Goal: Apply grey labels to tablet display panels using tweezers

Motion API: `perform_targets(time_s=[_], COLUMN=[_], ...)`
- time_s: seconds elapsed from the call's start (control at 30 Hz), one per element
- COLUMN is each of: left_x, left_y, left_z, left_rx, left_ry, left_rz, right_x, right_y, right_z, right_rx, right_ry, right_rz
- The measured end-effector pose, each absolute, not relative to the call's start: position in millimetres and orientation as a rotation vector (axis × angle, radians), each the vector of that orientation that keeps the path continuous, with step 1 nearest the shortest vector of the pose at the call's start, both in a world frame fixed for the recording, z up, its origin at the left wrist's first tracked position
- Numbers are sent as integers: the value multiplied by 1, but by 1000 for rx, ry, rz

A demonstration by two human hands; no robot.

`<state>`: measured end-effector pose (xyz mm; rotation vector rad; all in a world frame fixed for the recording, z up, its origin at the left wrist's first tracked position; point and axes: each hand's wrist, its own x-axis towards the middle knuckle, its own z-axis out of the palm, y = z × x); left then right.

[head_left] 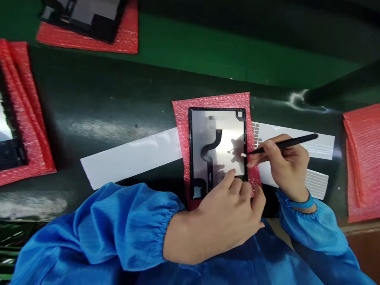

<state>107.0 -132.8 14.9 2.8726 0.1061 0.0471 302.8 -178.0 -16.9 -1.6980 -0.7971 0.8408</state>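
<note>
A tablet screen panel [198, 130] with a black frame lies back side up on a pink bubble-wrap bag [181, 114]. A black flat cable [209, 152] bends across its silvery back. My right hand [286, 166] is closed round black tweezers [293, 141], their tip over the panel's right edge. A small white piece [243, 154] shows at that tip. My left hand [228, 215] rests over the panel's lower right part, one finger stretched onto the silvery back. The other fingers are bent and apart, with their tips partly hidden; I see nothing held in them.
White strips lie under the bag on the left [133, 158] and right. Beside my right hand is a sheet of small labels [317, 183]. Pink bags [363, 158] lie far right. More panels on pink wrap sit at left [12, 154] and upper left [92, 19].
</note>
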Motion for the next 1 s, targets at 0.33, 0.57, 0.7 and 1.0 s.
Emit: perform_targets(time_s=[0.33,0.57,0.7,1.0], left_x=[79,79,78,80], left_y=[-86,-86,-83,-74], left_z=[-4,-4,-4,-6], left_rx=[2885,2822,2846,2819], left_ry=[453,472,444,449], left_rz=[-214,-204,-214,-239], right_x=[229,229,227,226], right_y=[-81,-82,-82,-82], right_z=[-30,-31,-31,-30], right_rx=[-1580,-1659,-1676,-1681], right_ry=[-940,-956,-951,-966], right_rz=[1141,1131,1135,1112])
